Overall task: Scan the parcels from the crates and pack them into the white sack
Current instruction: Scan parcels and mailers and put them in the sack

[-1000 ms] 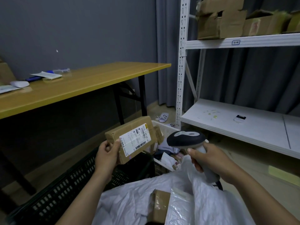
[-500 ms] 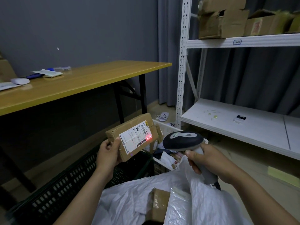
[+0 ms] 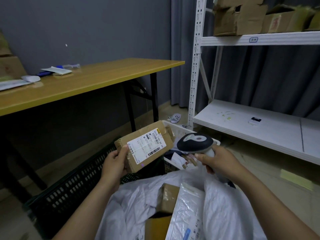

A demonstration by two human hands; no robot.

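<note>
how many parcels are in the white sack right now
3 show in the white sack: a taped brown parcel, a cardboard box just nearer the camera, and a white plastic mailer to their right. Others may lie hidden underneath.

Left hand [image 3: 113, 164], right hand [image 3: 220, 161]: both bare. Forearms bare too, all the way to the bottom frame edge. Fingers plain, wrists plain.

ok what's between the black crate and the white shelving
A white crate with loose parcels inside sits between the black crate and the shelving, partly hidden by the held parcel and scanner; head view.
</note>
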